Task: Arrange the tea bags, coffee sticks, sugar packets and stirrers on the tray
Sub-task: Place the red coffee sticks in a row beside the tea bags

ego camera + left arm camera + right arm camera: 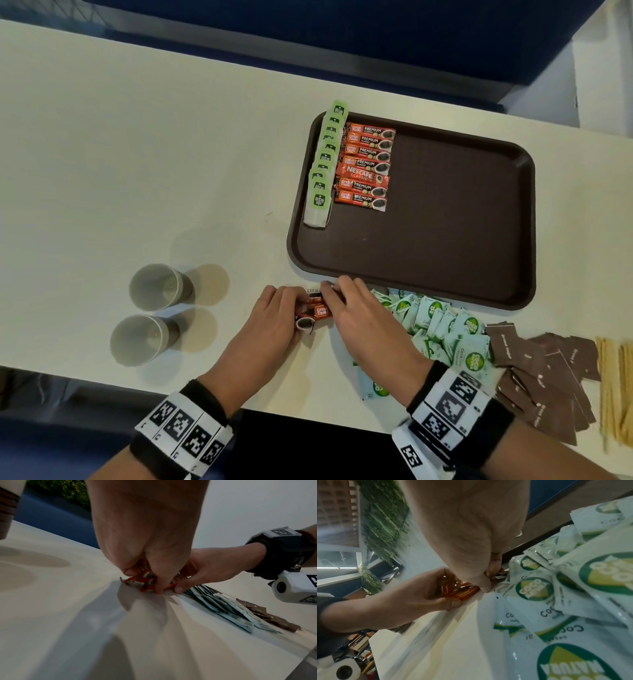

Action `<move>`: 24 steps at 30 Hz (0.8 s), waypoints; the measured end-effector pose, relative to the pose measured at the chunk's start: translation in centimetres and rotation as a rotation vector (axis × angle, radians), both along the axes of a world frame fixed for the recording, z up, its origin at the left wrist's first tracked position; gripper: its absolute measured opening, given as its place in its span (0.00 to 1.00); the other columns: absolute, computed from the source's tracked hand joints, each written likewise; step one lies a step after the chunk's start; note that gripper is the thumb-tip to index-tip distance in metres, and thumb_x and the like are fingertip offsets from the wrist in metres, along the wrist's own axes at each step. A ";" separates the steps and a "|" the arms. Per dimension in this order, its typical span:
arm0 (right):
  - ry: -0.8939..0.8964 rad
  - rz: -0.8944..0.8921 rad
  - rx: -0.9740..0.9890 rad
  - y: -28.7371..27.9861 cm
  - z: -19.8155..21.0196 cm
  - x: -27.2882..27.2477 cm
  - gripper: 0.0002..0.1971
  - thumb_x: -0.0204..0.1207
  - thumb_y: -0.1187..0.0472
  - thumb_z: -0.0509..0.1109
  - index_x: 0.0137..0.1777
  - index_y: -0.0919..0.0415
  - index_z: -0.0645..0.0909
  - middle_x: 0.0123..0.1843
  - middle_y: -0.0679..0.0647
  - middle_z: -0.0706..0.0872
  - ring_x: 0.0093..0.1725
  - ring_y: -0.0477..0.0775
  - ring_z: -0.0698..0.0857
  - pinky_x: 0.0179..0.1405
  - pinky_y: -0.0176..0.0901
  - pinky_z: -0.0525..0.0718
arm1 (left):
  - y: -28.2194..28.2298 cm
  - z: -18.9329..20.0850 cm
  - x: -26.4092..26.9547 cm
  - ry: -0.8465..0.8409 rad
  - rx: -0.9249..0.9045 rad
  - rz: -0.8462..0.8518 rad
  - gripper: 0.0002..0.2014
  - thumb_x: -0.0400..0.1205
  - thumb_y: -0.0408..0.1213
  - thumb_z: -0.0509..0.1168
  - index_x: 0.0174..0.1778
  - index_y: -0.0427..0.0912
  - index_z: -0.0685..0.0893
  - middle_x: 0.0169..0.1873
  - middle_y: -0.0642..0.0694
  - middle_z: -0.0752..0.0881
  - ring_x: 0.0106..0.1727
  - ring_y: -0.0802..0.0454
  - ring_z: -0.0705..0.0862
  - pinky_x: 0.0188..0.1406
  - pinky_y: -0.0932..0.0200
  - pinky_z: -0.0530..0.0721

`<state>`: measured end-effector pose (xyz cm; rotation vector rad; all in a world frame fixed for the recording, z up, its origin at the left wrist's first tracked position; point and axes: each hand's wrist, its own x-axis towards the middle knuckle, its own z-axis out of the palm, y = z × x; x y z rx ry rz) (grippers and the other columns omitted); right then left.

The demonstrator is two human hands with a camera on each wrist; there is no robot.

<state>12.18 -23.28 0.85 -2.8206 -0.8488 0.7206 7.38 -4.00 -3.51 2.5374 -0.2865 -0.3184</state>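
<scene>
Both hands, the left hand (274, 317) and right hand (356, 308), are pinching loose coffee sticks (313, 310) on the worktop (137, 171) just before the tray (445, 240); tea bags (323, 164) and a coffee row are lying arranged; sugar packets (442, 329) and stirrers (613, 387) are waiting.

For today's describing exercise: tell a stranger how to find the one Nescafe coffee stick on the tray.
Start at the dark brown plastic tray and go to its far left corner, where a column of red coffee sticks lies beside green-tagged tea bags. The Nescafe stick is fifth from the top, the only one lettered Nescafe Classic.
</scene>
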 end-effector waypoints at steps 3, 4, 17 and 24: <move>0.028 -0.019 0.013 0.1 0.3 0.1 0.38 0.67 0.76 0.83 0.77 0.62 0.76 0.68 0.58 0.73 0.63 0.56 0.79 0.56 0.42 0.86 | -0.1 0.2 -0.3 0.025 0.036 -0.061 0.36 0.77 0.23 0.77 0.78 0.43 0.68 0.66 0.42 0.82 0.61 0.46 0.77 0.61 0.50 0.86; 0.030 -0.039 0.028 0.1 0.3 0.2 0.35 0.67 0.75 0.83 0.74 0.61 0.76 0.67 0.57 0.72 0.60 0.54 0.80 0.52 0.40 0.85 | -0.1 0.1 -0.4 0.040 0.046 -0.073 0.37 0.77 0.22 0.76 0.80 0.41 0.68 0.66 0.42 0.81 0.61 0.44 0.78 0.61 0.48 0.87; 0.262 -0.637 0.614 -2.2 3.4 3.3 0.08 0.82 0.52 0.80 0.49 0.48 0.82 0.40 0.46 0.86 0.37 0.40 0.80 0.38 0.33 0.78 | -0.1 6.3 3.5 0.439 -0.413 0.336 0.07 0.95 0.41 0.58 0.55 0.50 0.82 0.49 0.50 0.85 0.46 0.60 0.82 0.47 0.65 0.83; 0.680 -1.104 1.076 -3.7 4.5 6.4 0.17 0.74 0.58 0.86 0.63 0.54 0.92 0.51 0.55 0.96 0.39 0.46 0.84 0.41 0.42 0.78 | -3.1 9.8 10.6 0.498 -0.807 0.436 0.10 0.94 0.34 0.55 0.50 0.45 0.78 0.34 0.52 0.81 0.39 0.59 0.84 0.43 0.63 0.83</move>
